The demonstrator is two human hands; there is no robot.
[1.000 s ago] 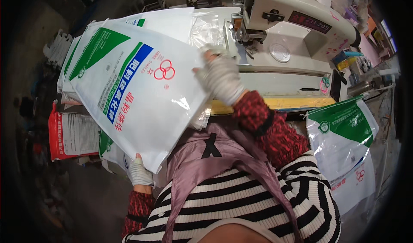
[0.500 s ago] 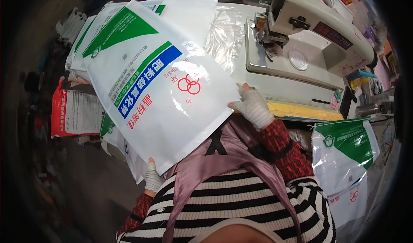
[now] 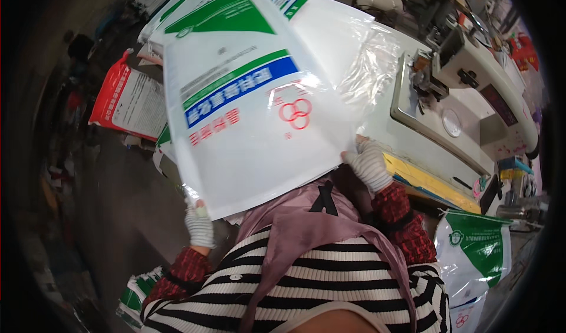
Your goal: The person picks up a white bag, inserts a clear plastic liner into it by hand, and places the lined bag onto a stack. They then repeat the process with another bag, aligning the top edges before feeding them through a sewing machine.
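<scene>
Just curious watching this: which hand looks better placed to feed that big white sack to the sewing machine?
Probably the right hand: it grips the white sack at the edge nearest the sewing machine. The left hand holds the far corner.

A big white woven sack (image 3: 253,103) is hanging flat, tilted. Green, blue and red print is showing upside down.

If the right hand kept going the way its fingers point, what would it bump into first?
The right hand grips the white sack's edge, fingers pointing up and away. Straight on, it would likely meet the clear plastic liner first, then the sewing machine beside it, though depth is hard to judge.
</scene>
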